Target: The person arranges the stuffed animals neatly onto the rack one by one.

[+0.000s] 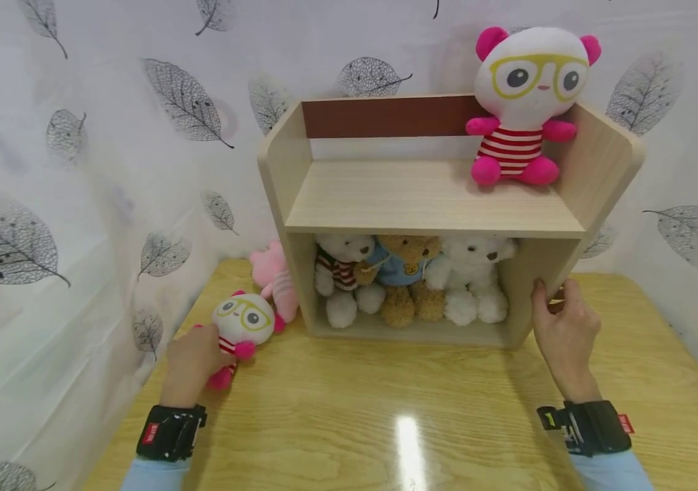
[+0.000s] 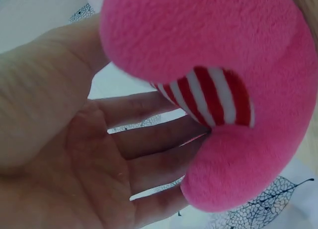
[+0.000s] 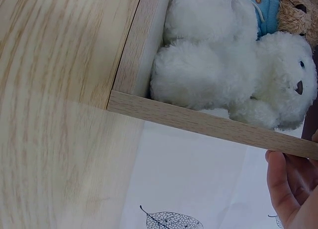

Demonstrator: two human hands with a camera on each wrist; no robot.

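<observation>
My left hand (image 1: 194, 361) holds a panda plush toy (image 1: 244, 319) with yellow glasses at the table's left side. In the left wrist view the thumb and fingers close on its striped body (image 2: 213, 97) between pink limbs. A pink plush toy (image 1: 275, 279) leans by the shelf's left wall, just behind. My right hand (image 1: 565, 334) grips the front edge of the wooden shelf's right side panel (image 1: 548, 286), thumb on the inner side. The lower compartment seats a white bear in a striped top (image 1: 344, 273), a brown bear in blue (image 1: 409, 279) and a white bear (image 1: 471, 279).
A larger panda plush (image 1: 523, 109) sits at the right end of the shelf's upper level. The shelf stands at the back of a wooden table (image 1: 349, 409). Behind it hangs a white sheet (image 1: 109, 177) printed with leaves.
</observation>
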